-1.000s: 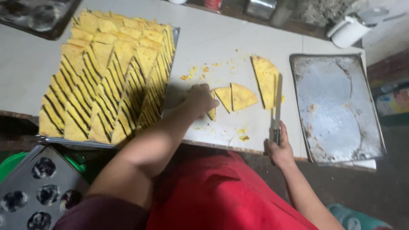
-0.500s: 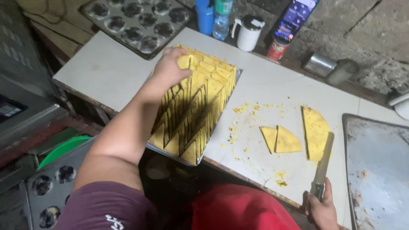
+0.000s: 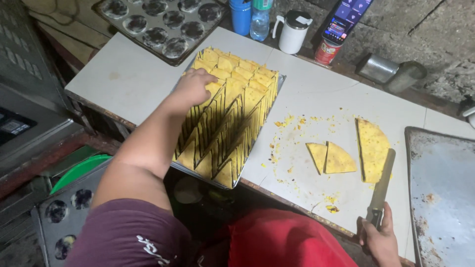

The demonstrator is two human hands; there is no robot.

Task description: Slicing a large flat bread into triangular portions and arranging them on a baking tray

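My left hand (image 3: 194,87) rests on the far-left rows of yellow cake wedges (image 3: 232,113) packed upright in a metal tray (image 3: 281,81); whether it grips a wedge I cannot tell. My right hand (image 3: 380,237) grips the handle of a long knife (image 3: 382,184) at the table's front edge, its blade lying beside a large half-round cake piece (image 3: 373,148). Two smaller cut wedges (image 3: 330,157) lie flat on the white table (image 3: 128,79), with yellow crumbs around them.
An empty metal baking sheet (image 3: 443,193) lies at the right. A dark muffin tin (image 3: 158,24) sits at the far left corner, another (image 3: 59,217) lower left by a green lid (image 3: 79,170). Bottles, a white mug (image 3: 293,32), a red can and a phone stand along the back.
My left hand left the cut wedges, reached across to the tray and settled lower on the left rows. The view swung left. My right hand stayed on the knife.
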